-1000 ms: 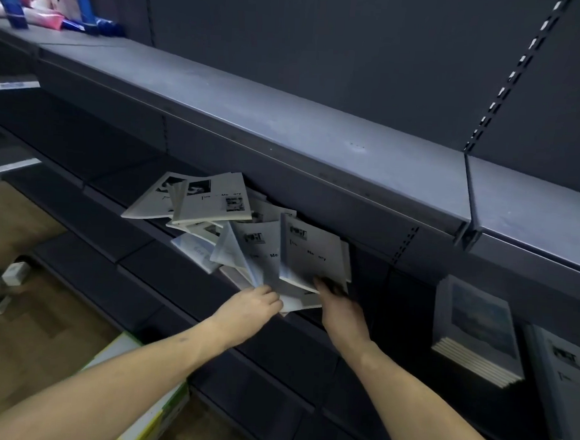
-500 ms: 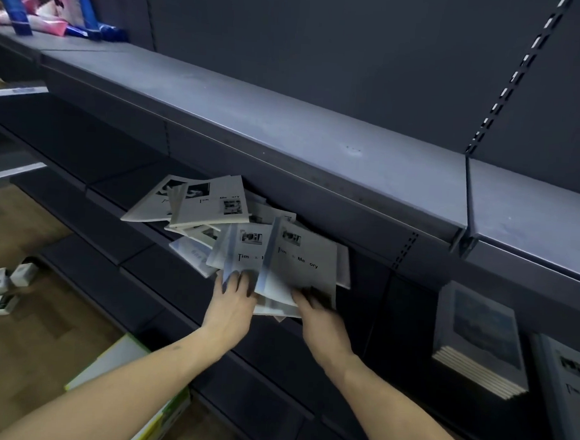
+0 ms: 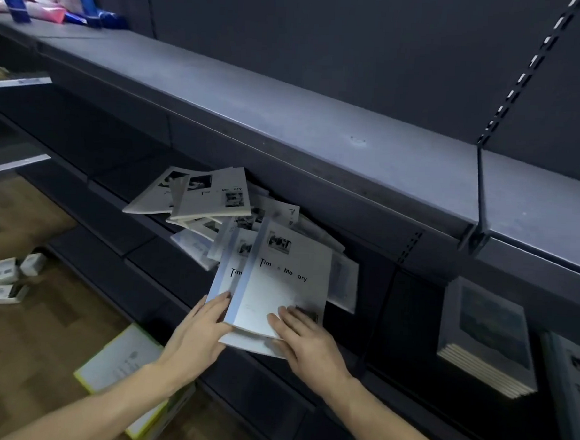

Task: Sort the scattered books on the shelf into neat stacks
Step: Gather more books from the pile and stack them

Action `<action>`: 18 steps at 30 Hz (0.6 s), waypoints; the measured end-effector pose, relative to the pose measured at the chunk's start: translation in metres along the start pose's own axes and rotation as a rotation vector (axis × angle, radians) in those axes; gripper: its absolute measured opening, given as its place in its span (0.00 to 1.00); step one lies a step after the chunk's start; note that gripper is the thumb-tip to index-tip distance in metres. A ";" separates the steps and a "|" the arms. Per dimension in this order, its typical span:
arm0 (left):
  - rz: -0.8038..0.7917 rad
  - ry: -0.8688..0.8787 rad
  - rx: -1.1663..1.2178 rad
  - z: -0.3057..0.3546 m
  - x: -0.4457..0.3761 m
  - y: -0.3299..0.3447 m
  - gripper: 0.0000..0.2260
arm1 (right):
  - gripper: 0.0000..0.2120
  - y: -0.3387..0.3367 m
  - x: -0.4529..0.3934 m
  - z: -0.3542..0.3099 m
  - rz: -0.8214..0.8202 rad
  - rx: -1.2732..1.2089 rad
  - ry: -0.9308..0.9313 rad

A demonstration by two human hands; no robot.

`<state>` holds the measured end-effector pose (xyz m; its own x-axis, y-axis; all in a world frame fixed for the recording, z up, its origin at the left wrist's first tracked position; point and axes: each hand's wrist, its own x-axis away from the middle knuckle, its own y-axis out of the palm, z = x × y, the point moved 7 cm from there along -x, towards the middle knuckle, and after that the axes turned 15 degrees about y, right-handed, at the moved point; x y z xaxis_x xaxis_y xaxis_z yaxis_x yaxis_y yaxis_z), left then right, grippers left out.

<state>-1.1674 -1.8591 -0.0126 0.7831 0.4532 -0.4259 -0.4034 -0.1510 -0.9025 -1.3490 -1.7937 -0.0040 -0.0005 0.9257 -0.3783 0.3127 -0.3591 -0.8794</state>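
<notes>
A small pile of white "Time & Memory" books (image 3: 285, 286) juts over the front edge of the middle dark shelf (image 3: 154, 247). My left hand (image 3: 200, 332) presses straight fingers against the pile's lower left edge. At the lower right corner, my right hand (image 3: 305, 340) holds the pile with fingers on the top cover and the thumb under it. More white books (image 3: 213, 196) lie scattered and overlapping behind and to the left on the same shelf. A neat stack of grey-covered books (image 3: 489, 335) stands further right.
A wide grey upper shelf (image 3: 286, 113) overhangs the books. Colourful packets (image 3: 52, 6) sit at its far left. On the wooden floor below lie a yellow-edged box (image 3: 122, 365) and small white boxes (image 3: 10, 274). Another book (image 3: 574, 382) shows at the right edge.
Both hands have drawn several books together into one overlapping pile and pulled it toward the shelf's front edge. The left hand went from reaching the pile to pressing its left side.
</notes>
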 end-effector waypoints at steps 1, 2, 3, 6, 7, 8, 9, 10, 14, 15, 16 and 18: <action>-0.022 -0.081 0.022 -0.003 0.000 -0.001 0.18 | 0.17 0.001 -0.002 0.001 -0.001 -0.005 0.000; -0.066 -0.175 0.049 -0.007 0.000 -0.001 0.30 | 0.17 0.002 -0.005 0.003 -0.002 -0.007 0.001; -0.095 -0.259 0.078 -0.009 0.000 -0.004 0.41 | 0.18 0.001 -0.007 0.005 0.001 -0.010 0.006; -0.152 -0.323 0.058 -0.006 -0.009 -0.014 0.55 | 0.24 -0.002 -0.011 0.006 -0.009 -0.028 0.001; -0.158 -0.265 0.030 -0.001 -0.015 -0.015 0.54 | 0.24 -0.003 -0.010 0.003 -0.011 -0.032 -0.020; -0.161 -0.201 0.002 0.004 -0.021 -0.014 0.54 | 0.25 -0.003 -0.008 0.000 -0.010 -0.035 -0.051; -0.165 -0.162 -0.017 0.008 -0.025 -0.013 0.54 | 0.25 -0.002 -0.005 -0.004 -0.012 -0.039 -0.078; -0.164 -0.154 -0.032 0.009 -0.027 -0.011 0.54 | 0.26 0.000 -0.002 -0.009 -0.015 -0.043 -0.097; -0.086 -0.115 -0.041 0.004 -0.037 -0.016 0.54 | 0.26 -0.003 -0.005 -0.015 0.002 -0.030 -0.084; -0.069 -0.092 -0.058 0.001 -0.043 -0.020 0.53 | 0.27 -0.008 -0.011 -0.016 0.004 -0.015 -0.076; -0.060 -0.075 -0.080 -0.001 -0.049 -0.026 0.51 | 0.27 -0.013 -0.019 -0.017 0.009 0.006 -0.068; -0.064 -0.084 -0.107 -0.006 -0.065 -0.034 0.48 | 0.27 -0.028 -0.036 -0.021 0.024 0.041 -0.015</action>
<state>-1.2015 -1.8888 0.0457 0.7615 0.5358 -0.3646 -0.2981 -0.2100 -0.9312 -1.3377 -1.8148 0.0408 -0.0080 0.9152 -0.4030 0.2739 -0.3856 -0.8811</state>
